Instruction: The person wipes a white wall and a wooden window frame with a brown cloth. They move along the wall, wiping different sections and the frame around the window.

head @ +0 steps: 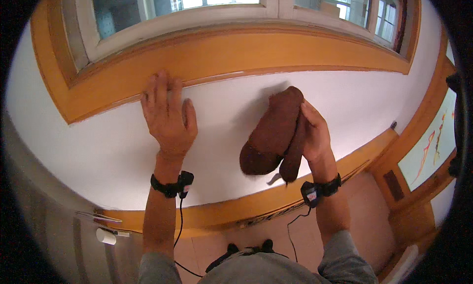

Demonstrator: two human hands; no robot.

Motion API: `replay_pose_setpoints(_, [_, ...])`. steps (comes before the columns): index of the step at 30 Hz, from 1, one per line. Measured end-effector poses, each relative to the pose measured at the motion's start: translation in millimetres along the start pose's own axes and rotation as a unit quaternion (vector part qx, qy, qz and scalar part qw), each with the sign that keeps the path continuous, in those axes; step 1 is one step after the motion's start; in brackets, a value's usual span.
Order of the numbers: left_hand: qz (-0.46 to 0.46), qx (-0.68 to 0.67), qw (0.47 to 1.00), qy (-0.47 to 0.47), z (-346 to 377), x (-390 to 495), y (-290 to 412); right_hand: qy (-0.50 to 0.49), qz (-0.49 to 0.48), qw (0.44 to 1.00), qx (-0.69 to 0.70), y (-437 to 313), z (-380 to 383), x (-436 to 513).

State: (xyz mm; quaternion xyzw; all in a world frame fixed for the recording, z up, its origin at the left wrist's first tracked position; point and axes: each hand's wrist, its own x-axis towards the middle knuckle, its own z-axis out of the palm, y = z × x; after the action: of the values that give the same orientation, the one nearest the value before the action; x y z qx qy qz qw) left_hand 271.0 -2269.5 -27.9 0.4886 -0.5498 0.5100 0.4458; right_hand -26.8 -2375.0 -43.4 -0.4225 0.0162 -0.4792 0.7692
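A dark brown folded cloth [273, 130] hangs from my right hand [318, 134]. The thumb pinches its upper right edge, and two flaps droop downward in front of the white wall [214, 136]. I cannot tell whether the cloth touches the wall. My left hand [168, 117] holds nothing; its fingers are spread, with the thumb out to the side. Slightly blurred, those fingertips overlap the lower edge of the orange-brown wooden window trim [229, 55]. Each wrist wears a black strap [166, 188] with a small cabled device.
A white-framed window [221, 16] lies above the trim. Along the wall's foot runs a wooden baseboard [207, 212] over a pinkish floor [369, 206]. A wooden-framed panel with a painted picture [430, 143] stands at right. A white cylinder [106, 236] sits at lower left. Cables hang from both wrists.
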Motion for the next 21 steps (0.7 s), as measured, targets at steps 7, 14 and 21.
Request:
replay_pose_setpoints(7, [-0.367, -0.622, 0.667, -0.185, -30, -72, 88, -0.064, 0.095, 0.993, 0.022, 30, 23, -7])
replay_pose_setpoints(14, [-0.559, -0.638, 0.466, -0.252, -45, -109, 130, -0.009, -0.004, 0.869, -0.495, 70, 31, -12])
replay_pose_setpoints(21, [-0.502, -0.261, 0.808, 0.165, -94, -75, 56, 0.049, -0.246, 0.707, -0.661, -2, 12, -6])
